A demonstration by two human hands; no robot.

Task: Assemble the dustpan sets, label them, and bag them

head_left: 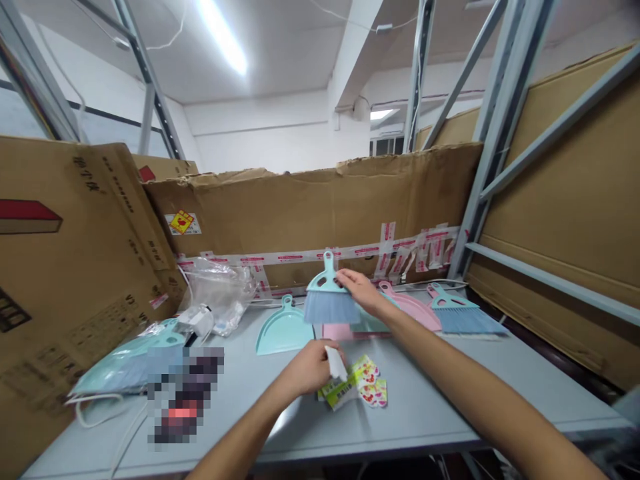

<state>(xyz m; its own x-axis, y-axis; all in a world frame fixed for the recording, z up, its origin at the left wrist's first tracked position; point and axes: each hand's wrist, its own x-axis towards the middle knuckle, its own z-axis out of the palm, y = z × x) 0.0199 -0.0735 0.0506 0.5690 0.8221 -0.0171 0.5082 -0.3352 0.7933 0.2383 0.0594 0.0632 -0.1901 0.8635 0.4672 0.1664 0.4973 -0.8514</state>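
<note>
My right hand is closed on the right edge of a mint-green hand brush, raised upright with its blue bristles downward. Closer to me, my left hand is curled round a small white slip, partly hidden by the fingers. Just beside that hand lie several colourful printed cards on the grey shelf. A mint-green dustpan rests flat left of the brush. Behind my right hand, a pink dustpan is partly covered by my arm.
Another mint hand brush lies at the right. On the left are a bagged dustpan set, a white adapter, clear plastic bags and a pixelated patch. Cardboard backs the shelf; metal posts frame it.
</note>
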